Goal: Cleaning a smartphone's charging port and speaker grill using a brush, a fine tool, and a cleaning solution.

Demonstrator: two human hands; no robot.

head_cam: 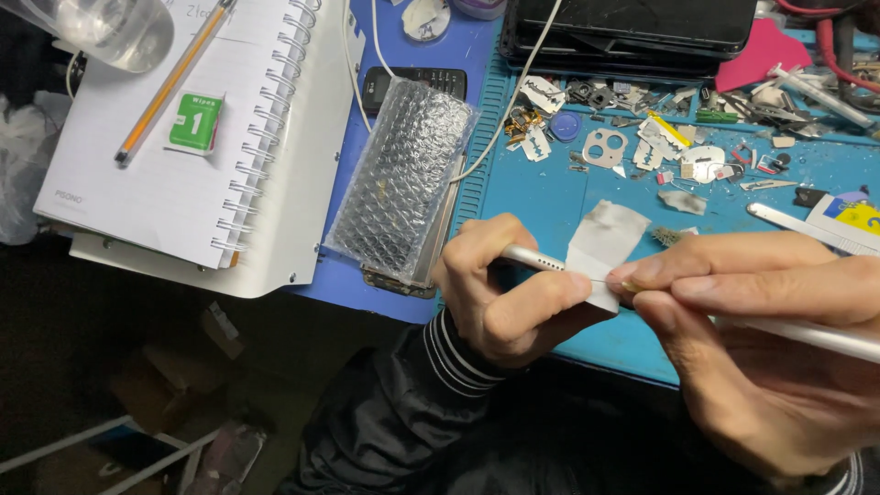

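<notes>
My left hand [504, 293] is closed around one end of a thin silver device [543, 261], seen edge-on, with small holes in its rim. The same pale edge runs on to the right beneath my right hand [761, 321]. A small white wipe [605, 240] is draped over the device between the two hands. My right thumb and forefinger pinch the wipe's lower corner against the device's edge. Both hands hover over the front edge of a blue work mat [550, 197].
A bubble-wrapped flat device [399, 183] lies left of the hands. A spiral notebook [147, 183] with a pencil [174, 78] and a green packet [194, 121] sits further left. Several small metal parts [642, 142] litter the mat's back, near a black tray [632, 27] and a black handset [412, 82].
</notes>
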